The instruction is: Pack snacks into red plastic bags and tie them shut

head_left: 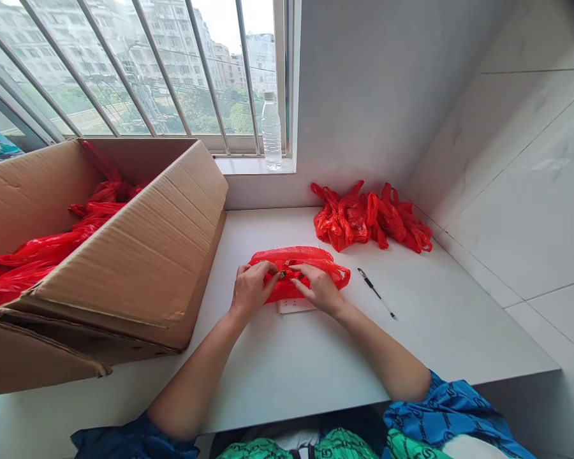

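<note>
A red plastic bag (306, 254) lies spread on the white table in front of me, its thin film partly see-through. My left hand (253, 288) is at its left side, fingers bent and closed on the film. Small dark pieces (282, 275) show at my left fingertips, too small to name. From the right, my right hand (319, 288) rests on the bag with thumb and fingers apart, pointing toward those pieces. Under the bag's near edge a white booklet or sheet with print (296, 306) sticks out.
A large open cardboard box (143, 255) holding red plastic bags (81, 233) stands on the left. More bunched red bags (363, 217) lie against the wall. A black pen (375, 292) is right of my hands. A clear bottle (271, 134) stands on the windowsill.
</note>
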Demonstrator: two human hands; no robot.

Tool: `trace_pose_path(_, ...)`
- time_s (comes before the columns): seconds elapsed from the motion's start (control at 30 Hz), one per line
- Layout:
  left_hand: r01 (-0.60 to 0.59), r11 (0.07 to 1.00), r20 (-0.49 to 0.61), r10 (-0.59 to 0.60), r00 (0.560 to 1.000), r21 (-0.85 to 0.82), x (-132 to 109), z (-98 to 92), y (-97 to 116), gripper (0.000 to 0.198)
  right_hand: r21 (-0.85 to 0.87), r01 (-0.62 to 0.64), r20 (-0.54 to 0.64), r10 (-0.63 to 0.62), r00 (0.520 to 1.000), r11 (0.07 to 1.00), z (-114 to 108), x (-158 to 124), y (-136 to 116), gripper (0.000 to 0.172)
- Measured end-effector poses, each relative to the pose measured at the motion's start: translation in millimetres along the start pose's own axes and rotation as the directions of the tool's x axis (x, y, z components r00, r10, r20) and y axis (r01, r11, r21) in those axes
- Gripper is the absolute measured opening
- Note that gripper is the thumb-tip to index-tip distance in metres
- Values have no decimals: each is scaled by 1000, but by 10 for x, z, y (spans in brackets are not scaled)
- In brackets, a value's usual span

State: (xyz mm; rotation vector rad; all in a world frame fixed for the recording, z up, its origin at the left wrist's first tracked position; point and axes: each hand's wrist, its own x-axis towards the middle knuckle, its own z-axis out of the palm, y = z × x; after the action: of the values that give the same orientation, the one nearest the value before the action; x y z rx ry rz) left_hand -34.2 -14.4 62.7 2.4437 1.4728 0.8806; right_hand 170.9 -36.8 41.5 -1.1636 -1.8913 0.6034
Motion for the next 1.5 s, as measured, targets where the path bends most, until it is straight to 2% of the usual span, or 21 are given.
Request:
trace_pose_path(0.07, 43, 975, -24, -49, 999, -217, -5, -7, 42, 20, 163, -52, 13, 51, 999, 985, -5, -1, -25, 37)
trace_pose_path(0.17, 132, 844, 13, -146, 989, -520, -17, -4, 85, 24, 430, -157, 77, 137, 988, 889, -14, 7, -48, 32)
trace_pose_path(0.23, 181, 776, 63, -180, 982, -605, -24, 5, 94, 25, 562, -208, 104, 181, 978, 801, -23, 18, -49, 28)
trace_pose_path(0.33, 197, 778, 99, -172, 980, -597, -30, 13, 87, 27, 634, -244, 110, 227, 968, 734, -43, 37, -43, 29)
trace_pose_path(0.43, 152, 845, 88, -124, 988, -512, -29, 6, 74, 28, 615, -236, 99, 224, 970, 752, -66, 45, -39, 31)
trace_pose_path(0.53, 96, 915, 57, -81, 995, -392, -24, 0, 58, 32, 547, -208, 62, 209, 976, 811, -90, 39, -19, 30)
trace_pose_path(0.67, 64, 989, 32, -60, 998, -136, -26, 58, 9, 27, 272, -202, -158, 251, 955, 941, -125, 28, 56, 28)
trace_pose_path(0.73, 66, 998, 48, -66, 997, -8, -33, 124, -18, 25, 115, -228, -226, 249, 942, 967, -132, 25, 94, 34)
trace_pose_path(0.83, 45, 993, 86, -54, 995, 104, -38, 237, -46, 31, -3, -201, -192, 197, 961, 980, -108, 21, 122, 38)
trace_pose_path(0.97, 51, 991, 98, -63, 993, 122, -22, 321, -63, 25, -84, -91, -88, 84, 993, 992, -49, 9, 123, 25)
trace_pose_path(1.07, 76, 993, 66, -81, 995, 86, -14, 308, -76, 23, -272, -100, 20, 110, 994, 957, -18, -3, 139, 21)
trace_pose_path(1.17, 91, 996, 27, -91, 995, 19, -21, 259, -86, 24, -388, -130, 54, 163, 985, 913, -1, -10, 160, 20)
trace_pose_path(1.3, 131, 983, -3, -133, 991, -128, -33, 200, -70, 24, -344, -122, -17, 124, 992, 931, 8, -12, 115, 25)
trace_pose_path(1.4, 145, 966, -6, -150, 989, -216, -37, 173, -22, 23, -120, -59, 10, 60, 998, 991, 11, -16, 28, 32)
trace_pose_path(1.5, 108, 968, -7, -113, 994, -227, -41, 151, 43, 24, 117, -89, 43, 85, 995, 989, 22, -15, -21, 37)
